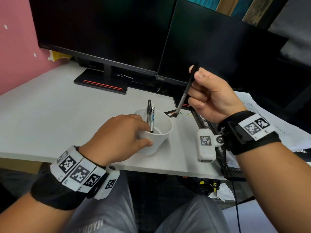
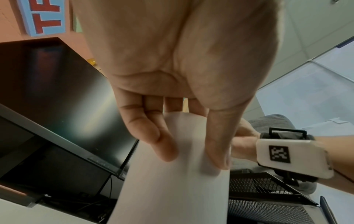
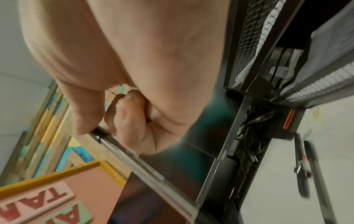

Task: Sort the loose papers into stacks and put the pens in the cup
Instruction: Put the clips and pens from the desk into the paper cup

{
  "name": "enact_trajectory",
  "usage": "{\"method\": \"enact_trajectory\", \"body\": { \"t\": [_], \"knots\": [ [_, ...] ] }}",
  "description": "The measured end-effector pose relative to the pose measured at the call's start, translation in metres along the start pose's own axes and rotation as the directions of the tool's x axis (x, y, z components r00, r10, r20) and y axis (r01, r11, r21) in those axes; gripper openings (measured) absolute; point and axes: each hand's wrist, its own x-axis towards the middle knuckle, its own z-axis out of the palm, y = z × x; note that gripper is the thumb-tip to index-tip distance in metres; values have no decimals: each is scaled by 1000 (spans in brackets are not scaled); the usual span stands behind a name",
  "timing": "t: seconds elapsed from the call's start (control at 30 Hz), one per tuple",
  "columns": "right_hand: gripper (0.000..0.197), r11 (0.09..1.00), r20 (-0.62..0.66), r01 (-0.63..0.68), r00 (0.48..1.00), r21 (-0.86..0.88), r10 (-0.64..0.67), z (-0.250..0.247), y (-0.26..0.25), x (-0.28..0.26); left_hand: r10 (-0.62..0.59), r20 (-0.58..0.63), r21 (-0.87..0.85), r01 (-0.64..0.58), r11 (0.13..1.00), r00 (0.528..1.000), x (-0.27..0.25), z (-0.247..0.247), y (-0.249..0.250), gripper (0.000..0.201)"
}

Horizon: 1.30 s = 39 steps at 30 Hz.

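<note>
- Cup [image 1: 158, 142] stands near the front edge of the surface [image 1: 50, 115], and the left hand [image 1: 117, 137] is wrapped round its side, thumb and fingers gripping.
- Two pens [image 1: 152, 118] lean inside the cup.
- Right hand [image 1: 210, 96], raised to the right of the cup, pinches a third pen [image 1: 183, 96], its lower end down beyond the cup's far rim.

Cup [image 1: 159, 140] partly behind L hand [image 1: 116, 137]

2 pens [image 1: 151, 117] stand in the cup [image 1: 159, 140], monitors [image 1: 101, 31] behind, mesh tray [image 1: 204, 122] right.
</note>
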Motion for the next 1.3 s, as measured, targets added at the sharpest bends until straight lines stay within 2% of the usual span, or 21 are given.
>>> {"method": "enact_trajectory", "body": {
  "t": [0.07, 0.17, 0.3, 0.37, 0.43, 0.53, 0.57, 0.6, 0.63, 0.67, 0.7, 0.73, 0.77, 0.8, 0.87, 0.93, 1.0, 1.07, 1.17, 1.2, 1.3],
  "knots": [
    [7, 998, 93, -49, 995, 48, 44, 12, 8, -1, 4, 1, -2, -4, 1000, 1000, -1, 0, 2, 27],
    [15, 990, 99, -132, 987, 39, 128, 20, 30, 0, 4, -9, -16, -4, 1000, 1000, -2, -3, 4, 25],
    [36, 980, -35, -197, 980, 4, 197, 13, 47, -1, -14, -27, -13, 14, 1000, 1000, -2, -6, 1, 22],
    [39, 977, -168, -209, 965, -28, 202, 2, 52, 2, -25, -38, -4, 25, 1000, 999, -1, -8, -2, 21],
    [34, 962, -371, -249, 908, -112, 192, -15, 57, 9, -30, -50, 0, 30, 1000, 998, 0, -8, -5, 20],
    [13, 853, -643, -446, 744, -272, 184, -52, 70, 23, -35, -64, -17, 34, 999, 997, 2, -9, -10, 20],
    [10, 768, -688, -531, 706, -358, 168, -61, 72, 27, -39, -71, -20, 37, 999, 997, 3, -8, -12, 21],
    [15, 621, -695, -617, 702, -483, 157, -72, 75, 30, -43, -76, -21, 42, 999, 996, 3, -8, -14, 22],
    [21, 519, -719, -693, 667, -501, 197, -80, 79, 36, -48, -78, -20, 47, 999, 996, 3, -8, -16, 23],
    [20, 308, -740, -752, 647, -582, 182, -83, 85, 39, -50, -79, -16, 49, 999, 996, 4, -8, -17, 23],
    [20, 46, -691, -696, 718, -717, 83, -85, 91, 41, -50, -79, -13, 49, 999, 996, 4, -8, -18, 23],
    [27, -148, -646, -634, 762, -759, 54, -92, 96, 45, -47, -79, -14, 46, 999, 996, 4, -8, -18, 23],
    [33, -216, -651, -626, 755, -750, 74, -102, 103, 52, -45, -83, -21, 44, 999, 995, 5, -9, -18, 23],
    [37, -189, -663, -640, 741, -745, 104, -108, 109, 59, -44, -90, -30, 42, 999, 995, 5, -9, -19, 22],
    [41, -57, -786, -784, 615, -618, 58, -113, 115, 69, -47, -109, -48, 42, 998, 993, 4, -12, -20, 19],
    [43, 99, -815, -821, 571, -563, 100, -118, 118, 71, -53, -133, -61, 45, 997, 990, 4, -14, -21, 17],
    [47, 162, -824, -830, 553, -533, 121, -128, 124, 80, -52, -145, -66, 43, 997, 988, 4, -16, -22, 16],
    [51, 112, -853, -862, 506, -494, 127, -132, 125, 90, -55, -156, -70, 45, 997, 986, 5, -18, -23, 16],
    [49, -198, -726, -699, 670, -687, 156, -125, 128, 89, -51, -155, -70, 41, 997, 987, 5, -17, -24, 16],
    [51, -266, -720, -672, 671, -691, 176, -129, 130, 92, -49, -150, -69, 39, 997, 987, 4, -17, -23, 15],
    [50, -281, -753, -700, 634, -656, 177, -135, 130, 102, -43, -144, -72, 32, 997, 989, 5, -14, -23, 17]
  ]
}}
